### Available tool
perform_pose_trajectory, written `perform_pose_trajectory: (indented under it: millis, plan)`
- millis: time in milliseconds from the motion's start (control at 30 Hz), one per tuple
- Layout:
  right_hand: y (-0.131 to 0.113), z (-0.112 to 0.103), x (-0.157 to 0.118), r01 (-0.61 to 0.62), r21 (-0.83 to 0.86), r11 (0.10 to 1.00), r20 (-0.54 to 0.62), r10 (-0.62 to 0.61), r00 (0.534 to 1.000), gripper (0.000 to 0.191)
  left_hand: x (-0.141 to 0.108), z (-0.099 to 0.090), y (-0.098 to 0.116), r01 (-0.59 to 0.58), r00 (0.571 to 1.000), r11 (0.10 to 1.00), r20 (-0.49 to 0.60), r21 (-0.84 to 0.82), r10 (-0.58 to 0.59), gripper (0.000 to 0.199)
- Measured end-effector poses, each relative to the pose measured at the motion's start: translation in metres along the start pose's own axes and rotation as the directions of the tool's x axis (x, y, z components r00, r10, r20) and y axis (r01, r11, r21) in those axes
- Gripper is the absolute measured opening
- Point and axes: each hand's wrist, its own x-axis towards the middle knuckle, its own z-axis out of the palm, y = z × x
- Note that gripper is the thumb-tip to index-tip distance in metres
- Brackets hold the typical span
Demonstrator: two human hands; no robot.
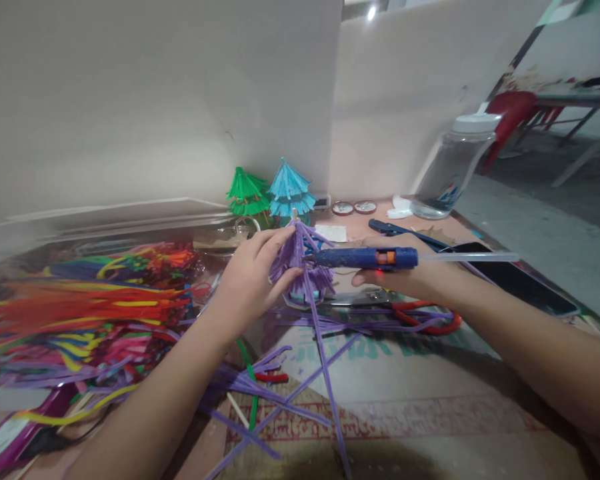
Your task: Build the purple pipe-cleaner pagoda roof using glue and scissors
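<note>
A purple layered craft (293, 257) made of pipe cleaners stands at the middle of the table. My left hand (260, 267) grips its left side, thumb and fingers around it. In my right hand (395, 267) is a blue glue gun (350, 258), its nozzle pointing left at the craft and a clear glue stick (475, 257) sticking out behind. A long purple pipe cleaner (326, 373) hangs from the craft toward the front edge. Whether the nozzle touches the craft is hard to tell.
Green (247, 193) and blue (291, 190) finished crafts stand behind. Bundled colored pipe cleaners (90, 303) lie left, loose purple ones (260, 387) in front. Red-handled scissors (430, 327), a phone (520, 283) and a clear bottle (453, 167) are on the right.
</note>
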Motion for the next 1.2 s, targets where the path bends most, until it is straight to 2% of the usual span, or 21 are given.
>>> perform_pose_trajectory:
  millis: [200, 333, 500, 633, 733, 867, 933, 1033, 1133, 1200]
  plan:
    - [-0.005, -0.005, -0.001, 0.111, 0.068, 0.992, 0.031, -0.113, 0.993, 0.026, 0.0, 0.001, -0.002, -0.003, 1.0, 1.0, 0.0, 0.016, 0.003, 0.06]
    - [-0.007, -0.006, -0.002, 0.079, 0.051, 0.996, 0.041, -0.081, 0.996, 0.026, 0.001, 0.002, -0.002, 0.002, 1.0, 1.0, -0.002, 0.011, -0.002, 0.059]
    - [-0.006, -0.006, -0.002, 0.131, 0.092, 0.987, 0.043, -0.136, 0.99, 0.025, 0.0, 0.002, -0.002, 0.004, 1.0, 1.0, -0.005, 0.017, -0.004, 0.057]
    - [-0.008, -0.006, -0.003, 0.052, 0.041, 0.998, -0.014, -0.051, 0.999, 0.037, -0.001, 0.001, -0.002, -0.001, 1.0, 1.0, -0.004, 0.015, 0.001, 0.058]
    - [-0.009, -0.007, -0.004, 0.011, 0.019, 1.0, -0.044, -0.01, 0.999, 0.038, -0.001, 0.001, -0.002, -0.001, 1.0, 1.0, -0.001, 0.011, 0.001, 0.058]
    - [-0.007, -0.008, -0.002, 0.068, -0.008, 0.998, -0.012, -0.068, 0.998, 0.033, 0.0, 0.0, -0.001, -0.001, 1.0, 1.0, 0.001, 0.007, 0.001, 0.058]
    - [-0.003, -0.005, -0.001, 0.105, 0.016, 0.994, -0.056, -0.104, 0.993, 0.032, 0.0, 0.0, -0.001, 0.002, 1.0, 1.0, 0.003, 0.007, -0.002, 0.057]
    - [0.003, 0.0, -0.001, 0.149, 0.164, 0.975, -0.225, -0.11, 0.968, 0.035, 0.0, 0.001, -0.001, 0.003, 1.0, 1.0, 0.011, -0.001, -0.003, 0.058]
    - [0.014, 0.003, 0.002, 0.192, 0.365, 0.911, -0.339, -0.062, 0.939, 0.034, 0.0, 0.003, -0.001, 0.014, 1.0, 1.0, 0.01, -0.013, -0.013, 0.058]
    - [0.027, 0.005, 0.007, 0.136, 0.397, 0.908, -0.347, 0.011, 0.938, 0.034, 0.0, 0.003, -0.002, 0.02, 1.0, 1.0, 0.011, -0.016, -0.02, 0.058]
